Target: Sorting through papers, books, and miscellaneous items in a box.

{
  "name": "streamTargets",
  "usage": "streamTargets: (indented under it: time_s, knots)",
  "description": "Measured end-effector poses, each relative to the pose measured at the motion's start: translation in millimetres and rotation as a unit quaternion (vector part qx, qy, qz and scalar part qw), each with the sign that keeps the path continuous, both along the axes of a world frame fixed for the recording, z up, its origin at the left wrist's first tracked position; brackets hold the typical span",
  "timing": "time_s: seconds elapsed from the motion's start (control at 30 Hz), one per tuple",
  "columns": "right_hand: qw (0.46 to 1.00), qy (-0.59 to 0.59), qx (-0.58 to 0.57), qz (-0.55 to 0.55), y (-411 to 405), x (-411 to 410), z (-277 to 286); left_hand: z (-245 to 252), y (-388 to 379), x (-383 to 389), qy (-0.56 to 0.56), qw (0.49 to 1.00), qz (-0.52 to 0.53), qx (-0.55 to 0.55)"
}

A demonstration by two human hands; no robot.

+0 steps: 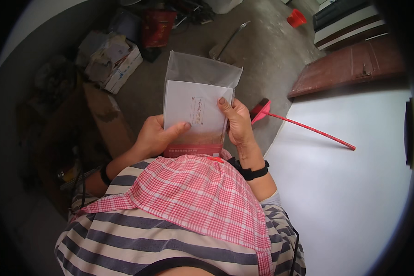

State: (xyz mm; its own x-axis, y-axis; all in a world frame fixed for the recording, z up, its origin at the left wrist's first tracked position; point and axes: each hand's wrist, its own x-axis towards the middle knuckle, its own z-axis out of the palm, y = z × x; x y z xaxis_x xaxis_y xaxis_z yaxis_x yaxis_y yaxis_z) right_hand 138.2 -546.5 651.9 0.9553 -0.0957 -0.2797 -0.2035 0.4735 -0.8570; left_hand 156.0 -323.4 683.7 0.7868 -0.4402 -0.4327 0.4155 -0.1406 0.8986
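A white notebook (183, 103) with printed writing and a red band along its lower edge is held up in front of my chest. It sits inside a clear plastic sleeve (203, 69), whose loose upper end stands up past the notebook's top. My left hand (162, 134) grips the left side, thumb flat across the cover. On the right side, my right hand (237, 119) pinches the edge with its thumb on the front. The fingers of both hands are mostly hidden behind the notebook. Its bottom edge is close to my red checked apron (200, 193).
A broom (307, 129) with a red handle leans against the white wall (324, 200) at right, beside a reddish-brown door (348, 69). A box of papers (124, 69), a red container (158, 27) and a cardboard piece (107, 117) lie at left. Farther off is a red bucket (296, 18).
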Motion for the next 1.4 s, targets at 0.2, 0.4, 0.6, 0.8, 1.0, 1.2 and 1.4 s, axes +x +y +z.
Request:
streamTargets:
  time_s: [0.2,0.4,0.6,0.8,1.0,1.2,1.4]
  knots:
    - [0.998,0.023,-0.061,0.022,6.9,-17.2,5.2,-0.7,15.6,-3.9,0.008,0.996,-0.084,0.027]
    - [0.996,0.071,-0.049,0.033,-1.8,-19.9,-4.6,1.6,9.7,30.6,-0.077,0.992,-0.006,-0.104]
    - [0.997,0.049,-0.038,0.044,0.7,-18.5,1.4,-10.2,-15.9,48.0,-0.141,0.988,0.048,-0.048]
    - [0.996,0.065,0.045,0.031,3.6,-19.9,-4.7,-13.1,-15.4,12.4,-0.159,0.981,0.112,-0.011]
    - [1.0,0.02,0.017,0.002,9.2,-11.4,10.7,-10.4,-5.6,-6.7,-0.09,0.991,0.096,-0.032]
    - [0.997,0.059,0.009,0.046,16.6,-21.8,9.2,-6.5,13.4,-17.6,-0.027,0.999,0.036,0.005]
    - [0.989,0.079,-0.027,0.119,2.9,-26.8,3.4,1.4,23.9,8.1,-0.073,0.996,-0.016,-0.057]
